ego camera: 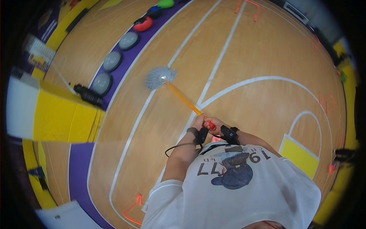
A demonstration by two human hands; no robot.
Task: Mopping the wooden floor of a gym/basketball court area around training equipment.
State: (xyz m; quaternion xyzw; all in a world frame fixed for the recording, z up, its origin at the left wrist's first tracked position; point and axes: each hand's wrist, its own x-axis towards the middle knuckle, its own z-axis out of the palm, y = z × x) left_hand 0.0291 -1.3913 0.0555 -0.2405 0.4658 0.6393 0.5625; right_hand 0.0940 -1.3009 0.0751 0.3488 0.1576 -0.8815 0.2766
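Note:
In the head view a string mop with a grey head (161, 78) lies spread on the wooden court floor, over a white line. Its orange handle (184, 99) slants down towards me. My left hand (200, 121) is closed around the upper part of the handle. Right beside it, my right hand (214, 123) grips the handle close to its red end (211, 126). The hands touch or nearly touch. Black devices with straps sit on both wrists, and a cable hangs by the left one.
Grey balance domes (112, 61) and a red ball-like object (143, 24) line a purple strip. A yellow and white padded block (68, 114) stands at left, a black bottle-like object (90, 95) by it. Orange low hurdles (257, 11) stand on the floor's far side.

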